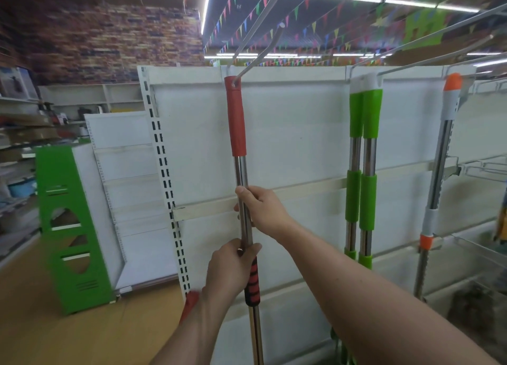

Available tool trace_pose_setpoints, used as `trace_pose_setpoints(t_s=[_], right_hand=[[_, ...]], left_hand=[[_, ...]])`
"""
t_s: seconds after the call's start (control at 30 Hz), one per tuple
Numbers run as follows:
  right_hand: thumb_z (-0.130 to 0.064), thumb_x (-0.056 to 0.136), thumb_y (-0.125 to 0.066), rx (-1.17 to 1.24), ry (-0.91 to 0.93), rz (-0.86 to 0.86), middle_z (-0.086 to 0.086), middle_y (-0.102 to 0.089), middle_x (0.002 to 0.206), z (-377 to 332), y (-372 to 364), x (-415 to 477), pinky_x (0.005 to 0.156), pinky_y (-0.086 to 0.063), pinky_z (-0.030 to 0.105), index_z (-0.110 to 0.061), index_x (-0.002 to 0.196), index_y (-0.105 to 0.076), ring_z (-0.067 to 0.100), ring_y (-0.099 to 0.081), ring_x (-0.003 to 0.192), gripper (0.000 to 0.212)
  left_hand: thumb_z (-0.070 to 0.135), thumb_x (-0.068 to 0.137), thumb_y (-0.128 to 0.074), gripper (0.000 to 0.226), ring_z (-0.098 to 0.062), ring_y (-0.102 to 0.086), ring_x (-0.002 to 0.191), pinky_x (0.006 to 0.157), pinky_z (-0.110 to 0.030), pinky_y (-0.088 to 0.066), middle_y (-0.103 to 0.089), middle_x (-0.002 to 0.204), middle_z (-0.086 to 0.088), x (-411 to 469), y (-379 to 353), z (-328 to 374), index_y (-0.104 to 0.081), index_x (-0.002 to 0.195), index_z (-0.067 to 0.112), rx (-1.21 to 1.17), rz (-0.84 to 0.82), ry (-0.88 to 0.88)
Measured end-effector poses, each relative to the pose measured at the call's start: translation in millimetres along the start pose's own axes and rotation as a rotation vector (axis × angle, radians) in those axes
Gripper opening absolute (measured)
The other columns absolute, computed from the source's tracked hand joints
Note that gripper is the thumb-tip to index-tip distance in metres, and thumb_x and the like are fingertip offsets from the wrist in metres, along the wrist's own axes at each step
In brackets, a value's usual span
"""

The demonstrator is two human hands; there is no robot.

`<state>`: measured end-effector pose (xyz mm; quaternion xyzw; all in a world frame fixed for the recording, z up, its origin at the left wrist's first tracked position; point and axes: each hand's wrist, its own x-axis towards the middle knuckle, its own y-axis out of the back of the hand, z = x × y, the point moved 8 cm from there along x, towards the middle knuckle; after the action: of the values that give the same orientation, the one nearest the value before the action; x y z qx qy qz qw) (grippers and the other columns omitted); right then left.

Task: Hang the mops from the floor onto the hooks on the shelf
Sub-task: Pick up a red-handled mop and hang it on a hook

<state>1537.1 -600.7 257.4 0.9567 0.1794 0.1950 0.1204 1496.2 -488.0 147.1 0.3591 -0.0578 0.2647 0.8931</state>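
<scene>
red-gripped mop with a chrome pole (236,123) upright in front of the white metal shelf back panel (288,134). hole in its red top cap sits on a long grey wire hook (258,54) that runs out from the top of the shelf toward the camera. a second red-and-black ribbed grip sits lower on the pole.

right hand (262,209) wrapped around the chrome pole, fingers curled shut on it, thumb up along the front. left hand (229,271) just below, fingers closed round the pole at the top of the ribbed grip. both forearms bare.

to the right, two green-gripped mops with white caps (365,167) hang side by side, touching, from another wire hook. further right, an orange-capped mop with a white and chrome handle (445,150) hangs from a third hook. mop heads out of view at the bottom.

containers: wire basket (477,255) on the shelf at far right; contents too blurred to tell.

room: shop interior. green metal stand with cut-out openings (68,227) at left on a tan wood-look floor (55,331). brick-pattern wall (96,40) behind, coloured pennant bunting (301,21) and strip lights overhead.
</scene>
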Motion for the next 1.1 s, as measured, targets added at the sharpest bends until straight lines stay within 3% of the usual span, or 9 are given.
trace_pose_setpoints(t_s=[0.37,0.47,0.6,0.73,0.8,0.9,0.97,1.1], right_hand=[[-0.048,0.102,-0.058,0.129,-0.011,0.057,0.004,-0.079,0.103,14,5,-1,0.095,-0.059,0.05,-0.011,0.11,-0.072,0.025,-0.076,0.097,0.04],[-0.045,0.1,-0.062,0.168,0.002,0.055,0.005,-0.08,0.103,20,8,-1,0.097,-0.058,0.05,-0.016,0.104,-0.074,0.026,-0.075,0.1,0.031],[-0.041,0.1,-0.064,0.211,0.007,0.03,0.008,-0.076,0.119,27,11,-4,0.105,-0.054,0.048,-0.009,0.127,-0.072,0.024,-0.071,0.114,0.042],[-0.039,0.1,-0.065,0.208,-0.012,-0.018,0.005,-0.072,0.128,36,10,-6,0.107,-0.053,0.048,-0.017,0.137,-0.067,0.023,-0.067,0.12,0.043],[-0.035,0.1,-0.064,0.207,-0.026,-0.037,0.004,-0.075,0.121,45,12,-7,0.106,-0.054,0.048,-0.02,0.132,-0.071,0.024,-0.069,0.116,0.036],[-0.031,0.1,-0.062,0.159,-0.052,-0.059,0.0,-0.077,0.105,62,14,-11,0.098,-0.057,0.044,-0.019,0.111,-0.078,0.023,-0.072,0.104,0.023],[-0.03,0.099,-0.062,0.129,-0.089,-0.055,-0.006,-0.074,0.096,77,17,-17,0.092,-0.058,0.04,-0.022,0.102,-0.075,0.022,-0.073,0.099,0.016],[-0.029,0.097,-0.066,0.162,-0.18,-0.079,-0.003,-0.074,0.095,111,16,-34,0.078,-0.054,0.027,-0.019,0.109,-0.074,0.021,-0.073,0.093,0.018]], left_hand=[[0.062,0.088,-0.064,0.036,-0.009,-0.063,0.068,0.055,-0.028,-0.038,-0.067,0.068,0.008,1,-5,-2,-0.06,0.073,0.029,-0.053,0.021,0.023],[0.059,0.089,-0.064,0.039,-0.012,-0.063,0.067,0.055,-0.029,-0.039,-0.067,0.067,0.005,-2,-8,0,-0.06,0.071,0.025,-0.074,0.039,0.04],[0.056,0.091,-0.063,0.039,-0.015,-0.064,0.065,0.056,-0.03,-0.041,-0.067,0.064,0.004,-8,-13,4,-0.061,0.071,0.022,-0.099,0.056,0.082],[0.057,0.094,-0.058,0.038,-0.016,-0.064,0.068,0.063,-0.033,-0.046,-0.066,0.066,0.008,-16,-16,4,-0.058,0.072,0.027,-0.044,0.096,0.13],[0.058,0.095,-0.056,0.03,-0.015,-0.066,0.078,0.07,-0.034,-0.051,-0.068,0.077,0.015,-21,-16,6,-0.062,0.082,0.031,0.005,0.122,0.14],[0.055,0.096,-0.055,0.02,-0.009,-0.064,0.083,0.063,-0.027,-0.046,-0.071,0.097,0.019,-36,-16,11,-0.065,0.107,0.041,0.104,0.152,0.143],[0.052,0.096,-0.057,0.033,-0.011,-0.064,0.086,0.059,-0.023,-0.04,-0.071,0.113,0.017,-48,-19,10,-0.059,0.127,0.043,0.158,0.164,0.16],[0.05,0.093,-0.063,0.061,-0.013,-0.065,0.105,0.065,-0.018,-0.043,-0.065,0.132,0.013,-73,-33,-14,-0.046,0.15,0.038,0.103,0.167,0.23]])
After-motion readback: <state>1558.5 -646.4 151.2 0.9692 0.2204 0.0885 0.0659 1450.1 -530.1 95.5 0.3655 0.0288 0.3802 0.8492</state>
